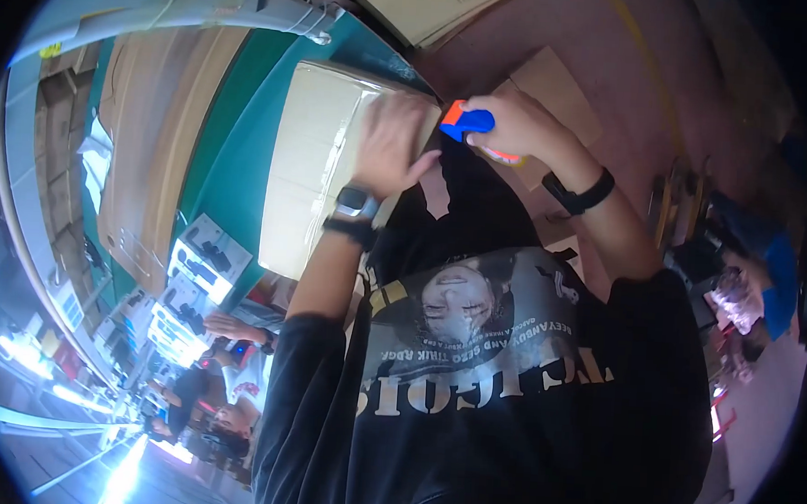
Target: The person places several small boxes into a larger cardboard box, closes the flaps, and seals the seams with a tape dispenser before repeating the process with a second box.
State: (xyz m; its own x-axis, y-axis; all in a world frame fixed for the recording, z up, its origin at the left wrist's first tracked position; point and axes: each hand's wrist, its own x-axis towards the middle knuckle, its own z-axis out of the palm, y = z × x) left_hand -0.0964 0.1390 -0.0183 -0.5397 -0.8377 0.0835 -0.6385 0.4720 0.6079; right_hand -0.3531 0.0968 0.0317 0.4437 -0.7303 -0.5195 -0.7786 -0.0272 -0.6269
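A closed cardboard box [306, 156] stands on the green work surface just in front of me, with shiny clear tape [338, 148] running along its top seam. Flat over the far right part of the box is my left hand [393, 146], its thumb apart and its fingers blurred by motion. Just beyond the box's right edge, my right hand [518, 126] is closed round a blue and orange tape dispenser [470, 120]. Part of the dispenser is hidden by the palm and fingers.
On the green table [235, 166], a brown wooden board [159, 130] lies to the left. Printed boxes [204, 264] stand nearer on that side, close to a co-worker's hand [235, 327]. A flat cardboard piece [558, 91] lies on the floor at right. Another carton [425, 7] is at the top.
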